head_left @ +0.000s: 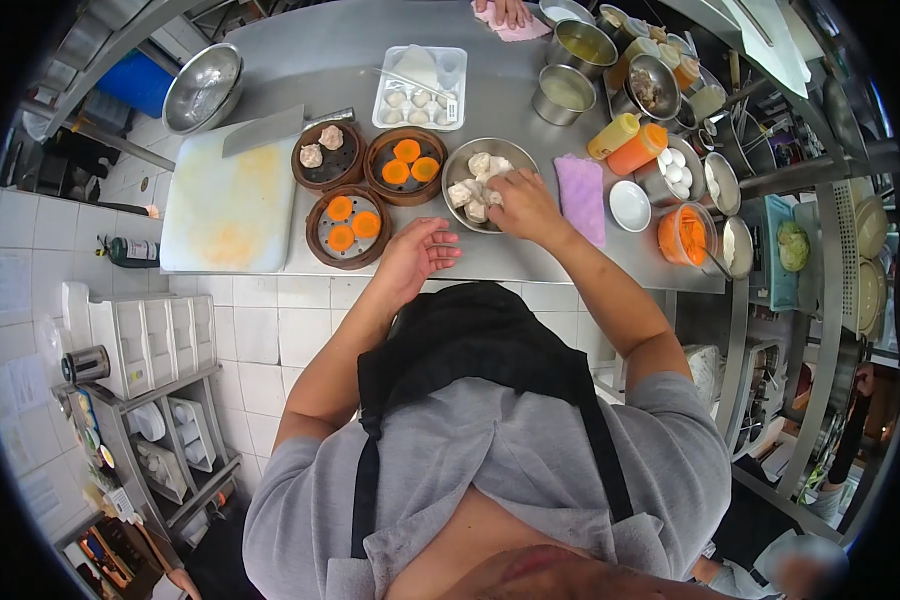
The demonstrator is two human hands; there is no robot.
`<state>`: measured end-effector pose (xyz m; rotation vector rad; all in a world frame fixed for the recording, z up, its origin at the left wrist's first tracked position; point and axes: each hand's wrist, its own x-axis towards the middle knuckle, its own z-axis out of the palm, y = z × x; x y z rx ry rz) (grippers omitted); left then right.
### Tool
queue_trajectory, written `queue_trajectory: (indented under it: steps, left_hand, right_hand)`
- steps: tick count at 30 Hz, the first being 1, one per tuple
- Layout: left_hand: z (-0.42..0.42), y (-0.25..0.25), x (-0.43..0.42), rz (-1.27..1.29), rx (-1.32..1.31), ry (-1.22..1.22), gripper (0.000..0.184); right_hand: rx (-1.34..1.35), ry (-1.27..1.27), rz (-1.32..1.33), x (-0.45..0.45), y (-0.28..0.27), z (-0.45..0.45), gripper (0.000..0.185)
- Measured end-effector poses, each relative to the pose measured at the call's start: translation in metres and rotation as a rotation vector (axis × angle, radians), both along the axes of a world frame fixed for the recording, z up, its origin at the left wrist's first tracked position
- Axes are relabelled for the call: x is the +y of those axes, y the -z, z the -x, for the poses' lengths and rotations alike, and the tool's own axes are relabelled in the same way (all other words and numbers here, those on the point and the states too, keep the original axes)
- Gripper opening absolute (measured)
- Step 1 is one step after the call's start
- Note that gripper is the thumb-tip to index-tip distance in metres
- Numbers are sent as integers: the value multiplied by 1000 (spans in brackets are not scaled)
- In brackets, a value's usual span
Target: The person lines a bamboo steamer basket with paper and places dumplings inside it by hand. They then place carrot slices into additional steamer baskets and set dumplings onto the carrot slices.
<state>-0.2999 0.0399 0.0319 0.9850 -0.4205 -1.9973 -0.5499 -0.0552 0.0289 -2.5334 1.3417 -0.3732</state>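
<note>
My right hand (522, 205) reaches into a steel bowl (526, 160) of pale dumplings (462, 193); its fingers are bent down on them, and what they grip is hidden. Palm up, my left hand (420, 258) hovers at the counter's front edge with its fingers apart and nothing in it. Left of the bowl are three round steamer baskets. The back right basket (373, 182) and the front basket (315, 238) each hold three orange carrot slices. Two dumplings sit in the back left basket (300, 172).
A cleaver (262, 132) rests on the cutting board (185, 215) at left. Behind the baskets stands a plastic tray (381, 112). A purple cloth (580, 200), sauce bottles (637, 148) and a white dish (630, 206) lie right. Another person's hand (508, 12) touches a pink cloth (510, 28).
</note>
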Motion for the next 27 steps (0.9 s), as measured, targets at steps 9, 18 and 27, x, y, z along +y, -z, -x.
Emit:
queue_trajectory:
  steps: [9, 18, 27]
  left_hand:
    - [-2, -1, 1, -13, -30, 11, 28]
    - [6, 6, -5, 22, -25, 52, 29]
    - [34, -4, -39, -146, 647, 37, 76]
  right_hand:
    - [3, -50, -139, 4, -11, 20, 32]
    - [-419, 66, -513, -13, -29, 24, 31]
    - [-659, -240, -302, 38, -87, -40, 40]
